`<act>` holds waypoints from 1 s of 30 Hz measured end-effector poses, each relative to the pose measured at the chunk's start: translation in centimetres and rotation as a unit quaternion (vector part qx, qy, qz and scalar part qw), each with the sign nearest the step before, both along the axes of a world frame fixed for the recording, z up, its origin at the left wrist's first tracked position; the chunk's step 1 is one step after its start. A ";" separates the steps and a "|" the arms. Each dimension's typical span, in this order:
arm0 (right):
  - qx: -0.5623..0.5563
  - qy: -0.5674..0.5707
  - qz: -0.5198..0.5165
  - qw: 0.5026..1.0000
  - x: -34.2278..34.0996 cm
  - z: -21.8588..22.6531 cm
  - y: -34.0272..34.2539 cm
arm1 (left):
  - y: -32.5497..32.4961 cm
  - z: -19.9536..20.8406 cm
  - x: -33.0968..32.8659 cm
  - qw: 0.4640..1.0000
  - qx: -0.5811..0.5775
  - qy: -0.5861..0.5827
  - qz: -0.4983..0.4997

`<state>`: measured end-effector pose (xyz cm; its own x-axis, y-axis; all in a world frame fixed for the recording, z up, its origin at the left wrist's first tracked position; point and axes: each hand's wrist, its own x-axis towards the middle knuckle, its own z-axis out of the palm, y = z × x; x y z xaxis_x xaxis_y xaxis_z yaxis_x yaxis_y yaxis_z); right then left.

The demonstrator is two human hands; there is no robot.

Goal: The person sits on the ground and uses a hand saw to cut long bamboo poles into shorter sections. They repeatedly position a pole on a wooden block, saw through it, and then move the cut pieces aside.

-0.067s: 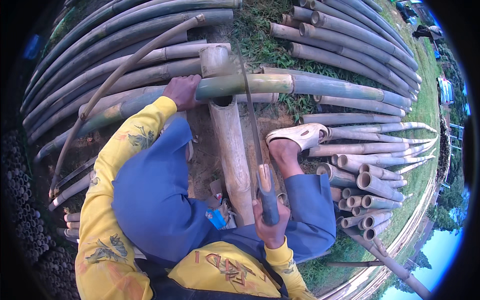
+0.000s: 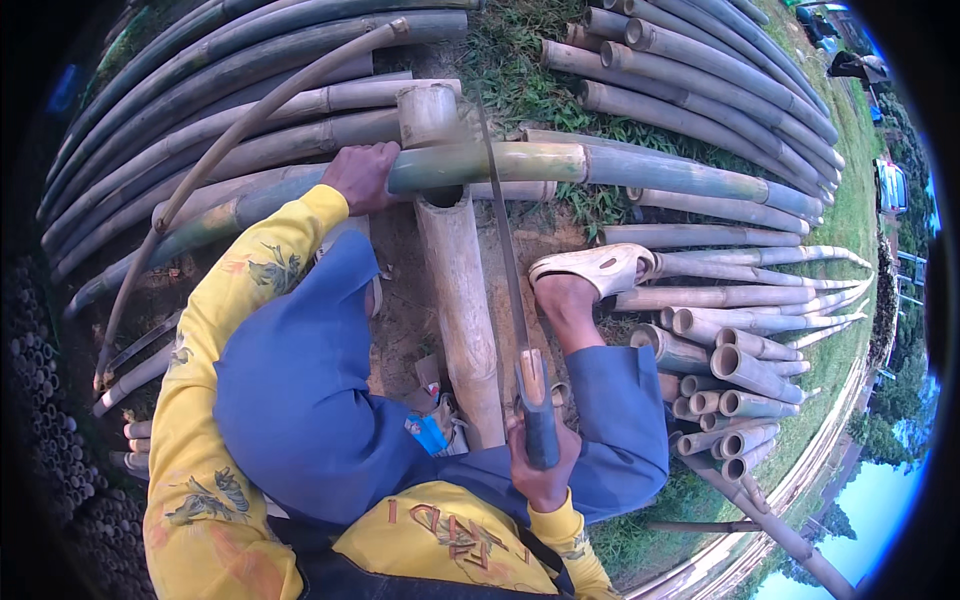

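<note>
Where the green-and-grey bamboo pole [image 2: 540, 162] lies across a thick pale bamboo log [image 2: 457, 290], I have the left hand [image 2: 365, 178] wrapped tightly over the pole, just left of the log. The right hand [image 2: 545, 465], lower and near the lap, is closed round the dark handle [image 2: 541, 438] of a long saw, whose narrow blade [image 2: 507, 250] points away from me and crosses the pole on the log's right side. From here I can't be sure whether the teeth bite into the pole or pass beside it, since that stretch is smeared. I see a dark opening [image 2: 444, 196] in the log just below the pole. Between the 2 blue trouser legs [image 2: 300, 365] lies a blue wrapper [image 2: 428, 433], near the log's close end; right of the blade rests a pale clog [image 2: 590, 268]. Farther right I have a heap of bamboo lengths [image 2: 760, 374], and at upper left, long poles [image 2: 300, 47] under a thin curved stick [image 2: 260, 113].
</note>
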<state>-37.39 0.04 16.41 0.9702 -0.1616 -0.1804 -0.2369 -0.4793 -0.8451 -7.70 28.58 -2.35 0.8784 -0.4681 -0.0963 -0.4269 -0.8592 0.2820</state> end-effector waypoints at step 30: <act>0.092 0.001 -0.024 0.995 2.6 -4.2 -0.6 | -0.2 1.0 0.9 1.000 0.008 0.012 -0.007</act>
